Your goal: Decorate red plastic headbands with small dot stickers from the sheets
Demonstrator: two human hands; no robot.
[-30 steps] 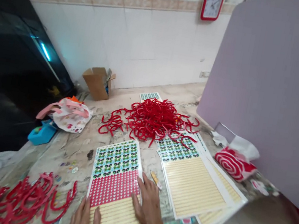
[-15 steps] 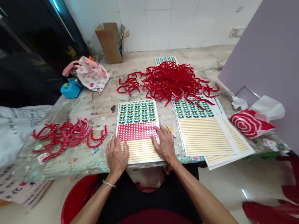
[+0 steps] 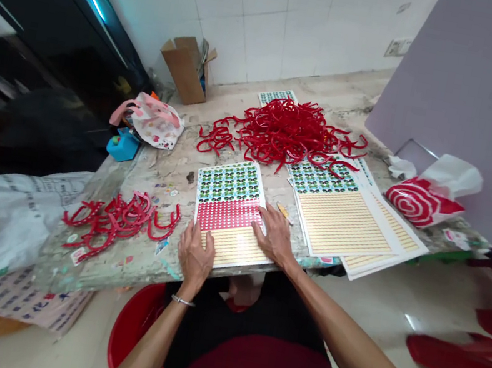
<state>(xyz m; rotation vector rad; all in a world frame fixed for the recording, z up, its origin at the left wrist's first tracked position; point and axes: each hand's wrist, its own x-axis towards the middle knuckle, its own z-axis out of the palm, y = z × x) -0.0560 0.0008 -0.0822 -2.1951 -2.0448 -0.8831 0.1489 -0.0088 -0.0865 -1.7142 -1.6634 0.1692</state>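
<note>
A sticker sheet (image 3: 229, 213) lies on the table in front of me, printed with green-and-blue pictures, a red dotted band and yellow strips. My left hand (image 3: 196, 254) rests on its lower left edge, fingers stretched out. On its right edge lies my right hand (image 3: 275, 235), open too, with the fingers spread flat. Just beyond the right fingertips is a small yellow tool (image 3: 283, 210), its kind unclear. More sticker sheets (image 3: 344, 220) overlap to the right. Behind them spreads a big heap of red curved bands (image 3: 288, 131). Several dotted red bands (image 3: 118, 219) lie to the left.
At the back stands an open cardboard box (image 3: 184, 72). A plastic bag (image 3: 158, 122) and a blue container (image 3: 122, 145) are at the table's left side. A red tissue pack (image 3: 424, 201) sits far right by a purple panel (image 3: 478, 111). Red stools flank me below.
The view has shifted slightly, so everything appears a little further right. Both hands stay on the sticker sheet, with no clear movement against it.
</note>
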